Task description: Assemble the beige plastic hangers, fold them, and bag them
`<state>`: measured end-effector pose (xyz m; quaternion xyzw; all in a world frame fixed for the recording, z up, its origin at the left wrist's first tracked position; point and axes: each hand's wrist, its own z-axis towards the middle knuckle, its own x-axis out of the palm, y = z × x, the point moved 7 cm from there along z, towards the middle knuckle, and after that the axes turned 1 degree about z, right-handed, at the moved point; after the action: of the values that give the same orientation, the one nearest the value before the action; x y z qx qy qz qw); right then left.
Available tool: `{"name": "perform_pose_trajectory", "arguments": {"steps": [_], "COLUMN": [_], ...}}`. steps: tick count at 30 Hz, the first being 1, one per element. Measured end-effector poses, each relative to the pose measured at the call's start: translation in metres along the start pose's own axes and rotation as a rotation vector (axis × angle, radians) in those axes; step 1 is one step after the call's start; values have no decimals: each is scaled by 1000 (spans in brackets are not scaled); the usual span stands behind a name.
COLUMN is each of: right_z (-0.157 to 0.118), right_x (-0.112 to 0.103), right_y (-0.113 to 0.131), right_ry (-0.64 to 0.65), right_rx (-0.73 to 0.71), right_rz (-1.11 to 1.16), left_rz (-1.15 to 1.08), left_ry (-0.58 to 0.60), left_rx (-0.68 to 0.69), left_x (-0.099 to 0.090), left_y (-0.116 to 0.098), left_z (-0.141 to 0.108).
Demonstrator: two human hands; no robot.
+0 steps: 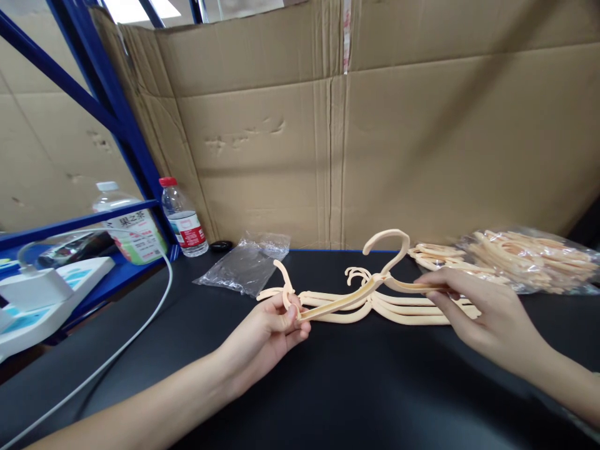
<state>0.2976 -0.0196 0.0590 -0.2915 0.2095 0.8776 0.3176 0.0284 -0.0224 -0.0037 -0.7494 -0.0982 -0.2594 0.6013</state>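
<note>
A peach-coloured plastic clothes hanger [344, 302] is held up between my two hands, its hook pointing upward. My left hand [269, 328] pinches its left end, where a small curved piece sticks up beside the fingers. My right hand [485, 309] has thumb and fingers closed on the other arm of the hanger, and that end is hidden behind the hand. Just behind and below, several matching hangers [412, 310] lie side by side on the black table [356, 387], their hooks toward the back.
Clear bags of hangers [534, 259] lie at the back right. An emptied-looking clear plastic bag [241, 262] and a red-capped bottle [185, 219] stand back left. A power strip [56, 303] with a white cable [140, 344] borders the left side. Cardboard [257, 137] walls the back.
</note>
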Motion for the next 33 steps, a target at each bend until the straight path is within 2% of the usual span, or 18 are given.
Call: {"name": "perform_pose_trajectory", "arguments": {"steps": [15, 20, 27, 30, 33], "right_z": [-2, -5, -7, -10, -12], "right_x": [-3, -1, 6, 5, 4], "right_y": [19, 17, 23, 31, 36], "right_ry": [-57, -45, 47, 49, 45], "right_rx": [-97, -102, -213, -265, -279], "right_rz": [-24, -77, -231, -313, -358], "left_rz": [62, 73, 100, 105, 104], "left_ry": [-58, -92, -217, -266, -356], "left_rx": [85, 141, 170, 220, 214], "left_x": [-7, -9, -20, -22, -27], "left_y": [-4, -4, -11, -16, -15], "left_z": [1, 1, 1, 0, -1]}}
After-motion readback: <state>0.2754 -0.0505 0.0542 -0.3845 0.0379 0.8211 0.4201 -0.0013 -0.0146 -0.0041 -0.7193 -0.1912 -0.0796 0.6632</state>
